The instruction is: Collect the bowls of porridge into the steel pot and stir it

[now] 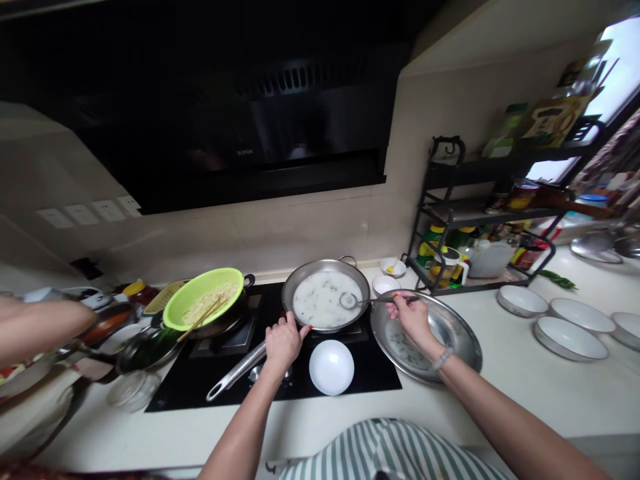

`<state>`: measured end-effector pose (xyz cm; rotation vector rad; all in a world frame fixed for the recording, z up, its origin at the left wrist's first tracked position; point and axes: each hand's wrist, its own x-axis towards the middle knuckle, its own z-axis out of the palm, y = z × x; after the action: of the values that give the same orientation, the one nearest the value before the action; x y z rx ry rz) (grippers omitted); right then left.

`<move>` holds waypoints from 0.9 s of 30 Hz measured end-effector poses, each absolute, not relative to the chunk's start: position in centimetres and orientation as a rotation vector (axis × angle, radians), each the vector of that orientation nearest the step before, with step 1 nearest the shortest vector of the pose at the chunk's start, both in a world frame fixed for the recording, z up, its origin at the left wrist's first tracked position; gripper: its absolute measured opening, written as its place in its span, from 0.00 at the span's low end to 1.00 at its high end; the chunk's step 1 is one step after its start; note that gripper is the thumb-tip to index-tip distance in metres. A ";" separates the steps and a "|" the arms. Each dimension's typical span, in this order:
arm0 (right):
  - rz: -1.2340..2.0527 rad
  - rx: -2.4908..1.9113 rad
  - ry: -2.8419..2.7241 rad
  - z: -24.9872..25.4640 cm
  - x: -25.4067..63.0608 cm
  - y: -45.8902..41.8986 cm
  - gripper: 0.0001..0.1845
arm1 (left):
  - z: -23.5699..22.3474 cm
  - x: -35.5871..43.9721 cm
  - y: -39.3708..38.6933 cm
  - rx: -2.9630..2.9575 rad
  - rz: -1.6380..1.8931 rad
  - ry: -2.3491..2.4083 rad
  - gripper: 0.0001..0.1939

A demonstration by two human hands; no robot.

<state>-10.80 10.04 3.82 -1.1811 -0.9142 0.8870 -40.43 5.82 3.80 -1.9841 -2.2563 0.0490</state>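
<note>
A steel wok (327,329) of milky white soup with green bits (320,300) sits on the hob's back burner. My left hand (283,343) is closed over the wok's long metal handle (235,373), close to the rim. In my right hand (411,319) is a ladle (350,300); its bowl is at the soup and its handle points right. Beneath my right wrist, a wide steel basin (465,333) holds a little similar white liquid. A white bowl (331,368) stands on the hob in front of the wok.
A lime-green colander (173,313) with pale food and chopsticks (205,315) rests over a pot at left. Another person's arm (40,327) reaches in there. Several bowls (570,339) and a black spice rack (453,215) stand at right. The range hood (240,120) hangs above.
</note>
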 end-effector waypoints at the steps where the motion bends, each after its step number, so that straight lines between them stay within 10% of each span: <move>1: 0.888 -1.178 -0.913 3.9 -10.8 10.0 0.14 | 3.8 -40.4 5.8 -1.984 0.047 -2.249 0.30; 27: 0.944 -1.165 -0.819 4.6 -10.4 9.6 0.08 | 3.3 -40.6 5.9 -1.974 0.020 -2.214 0.30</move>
<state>-10.44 9.58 4.60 -1.1652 -0.8193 0.9443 -40.59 5.90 3.25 -1.9737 -2.2143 0.0199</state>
